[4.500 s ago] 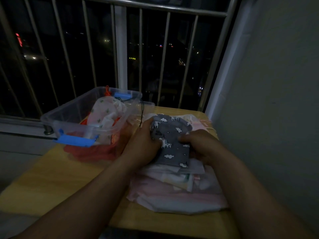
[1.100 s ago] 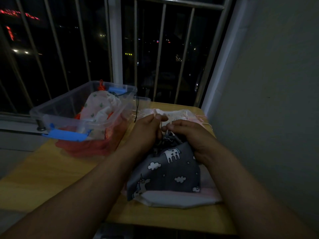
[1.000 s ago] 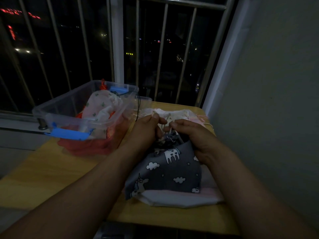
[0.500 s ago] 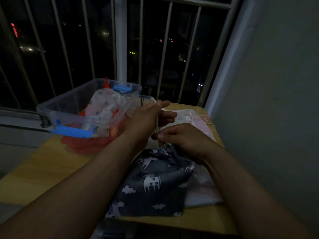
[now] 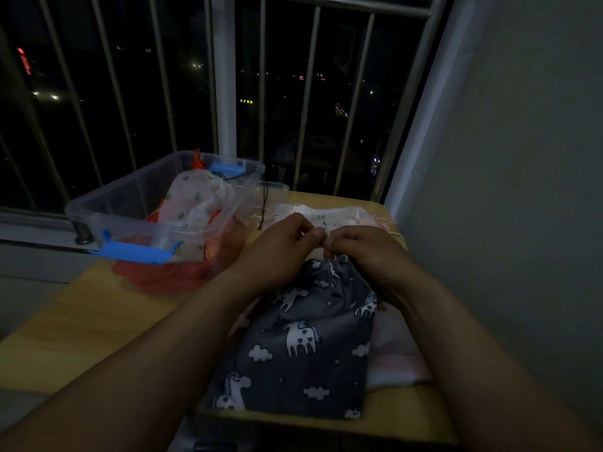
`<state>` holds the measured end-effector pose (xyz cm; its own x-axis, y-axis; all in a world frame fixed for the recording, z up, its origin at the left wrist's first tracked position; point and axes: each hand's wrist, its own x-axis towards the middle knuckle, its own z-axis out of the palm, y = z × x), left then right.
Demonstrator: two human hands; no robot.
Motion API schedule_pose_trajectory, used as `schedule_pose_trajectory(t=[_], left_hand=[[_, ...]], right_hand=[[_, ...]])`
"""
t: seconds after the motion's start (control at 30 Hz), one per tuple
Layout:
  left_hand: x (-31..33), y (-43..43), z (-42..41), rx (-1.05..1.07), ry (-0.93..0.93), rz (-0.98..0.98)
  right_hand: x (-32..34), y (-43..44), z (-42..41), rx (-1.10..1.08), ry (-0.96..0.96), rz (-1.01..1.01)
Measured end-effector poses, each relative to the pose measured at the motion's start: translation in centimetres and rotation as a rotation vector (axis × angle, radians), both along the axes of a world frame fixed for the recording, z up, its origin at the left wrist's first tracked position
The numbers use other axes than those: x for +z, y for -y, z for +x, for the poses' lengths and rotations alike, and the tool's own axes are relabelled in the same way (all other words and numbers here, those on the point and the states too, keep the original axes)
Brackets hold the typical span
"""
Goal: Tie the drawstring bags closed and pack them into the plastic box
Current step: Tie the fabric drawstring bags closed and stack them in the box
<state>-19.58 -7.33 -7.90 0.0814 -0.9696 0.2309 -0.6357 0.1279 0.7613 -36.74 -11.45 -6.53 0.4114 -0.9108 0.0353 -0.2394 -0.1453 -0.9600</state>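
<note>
Grey unicorn-print bag [image 5: 303,347], neck cinched

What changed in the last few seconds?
The grey unicorn-print drawstring bag, earlier bunched on the pale fabric pile, now lies spread toward the person, neck gathered. The left hand and right hand came together, pinching at that neck. The clear plastic box and pile stayed put.

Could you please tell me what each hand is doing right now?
Left hand: closed, pinching the grey bag at its mouth.
Right hand: closed, pinching the same spot.
</note>
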Motion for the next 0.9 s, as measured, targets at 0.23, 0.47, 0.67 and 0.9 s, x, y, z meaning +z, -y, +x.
schedule_pose_trajectory(t=[0.23, 0.47, 0.67, 0.9], left_hand=[[0.4, -0.1, 0.2, -0.028, -0.107, 0.108], [0.5, -0.3, 0.8, -0.084, -0.377, 0.193], [0.1, -0.2, 0.9, -0.177, -0.450, 0.155], [-0.5, -0.1, 1.3, -0.231, -0.414, 0.160]], right_hand=[[-0.4, 0.6, -0.2, -0.050, 0.013, 0.016], [-0.5, 0.9, -0.2, -0.048, -0.001, -0.049], [-0.4, 0.9, -0.2, -0.037, 0.010, -0.049], [-0.5, 0.8, -0.7, -0.008, 0.008, -0.039]])
